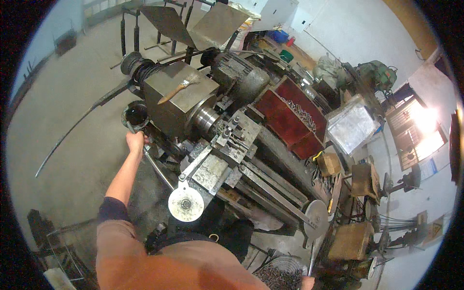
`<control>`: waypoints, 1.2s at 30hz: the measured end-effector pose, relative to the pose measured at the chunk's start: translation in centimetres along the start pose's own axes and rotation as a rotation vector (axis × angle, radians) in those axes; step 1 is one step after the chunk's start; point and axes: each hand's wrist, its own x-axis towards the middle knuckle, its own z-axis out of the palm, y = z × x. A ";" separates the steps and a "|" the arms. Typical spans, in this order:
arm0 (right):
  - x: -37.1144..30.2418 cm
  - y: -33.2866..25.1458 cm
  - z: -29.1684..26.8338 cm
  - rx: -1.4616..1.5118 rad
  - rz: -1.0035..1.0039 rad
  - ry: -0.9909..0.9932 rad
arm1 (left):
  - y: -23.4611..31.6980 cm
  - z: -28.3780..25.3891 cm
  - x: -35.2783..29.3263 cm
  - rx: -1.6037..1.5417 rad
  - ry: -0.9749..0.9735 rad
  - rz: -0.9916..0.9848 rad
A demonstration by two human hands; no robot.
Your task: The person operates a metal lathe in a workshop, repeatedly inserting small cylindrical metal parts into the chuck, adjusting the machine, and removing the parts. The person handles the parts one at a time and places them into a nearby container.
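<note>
My left hand [136, 141] is closed around a metal lever [159, 169]. The lever slants down toward a pale round disc [186, 204] on the near side of a small lathe. Just beyond this hand is a metal cup [135, 114] with a dark inside. At the bottom edge, my right hand [307, 283], mostly cut off, is closed on the end of a thin metal handle [311, 256]. That handle hangs from a second grey disc [316, 218]. Between the hands lie the tool block [237, 137] and the shiny spindle [206, 119].
A wooden-handled brush [176, 91] rests on the headstock [169, 104]. Behind the tool block sits a red tray [278, 110] with many small metal pieces. A basket of dark pieces [282, 273] is beside my right hand. A long rod [72, 133] juts out left.
</note>
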 end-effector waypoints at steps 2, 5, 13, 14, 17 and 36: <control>-1.0 0.6 0.1 0.007 -0.010 0.014 | 0.3 0.6 -0.7 -0.023 0.029 0.046; -1.8 0.5 0.3 0.021 -0.042 0.027 | 0.2 0.5 -1.0 -0.059 0.041 0.068; -3.2 1.0 0.5 0.038 -0.085 0.047 | 2.8 0.8 -3.0 -0.042 0.064 0.048; -3.3 1.0 0.4 0.020 -0.073 0.028 | 3.1 0.9 -3.2 -0.031 0.070 0.048; -3.4 0.4 0.4 -0.007 -0.035 0.042 | 2.5 0.7 -3.0 -0.068 0.065 0.108; 9.9 -0.6 0.8 -0.228 -0.151 0.310 | -1.0 -3.3 7.9 0.432 -0.013 0.125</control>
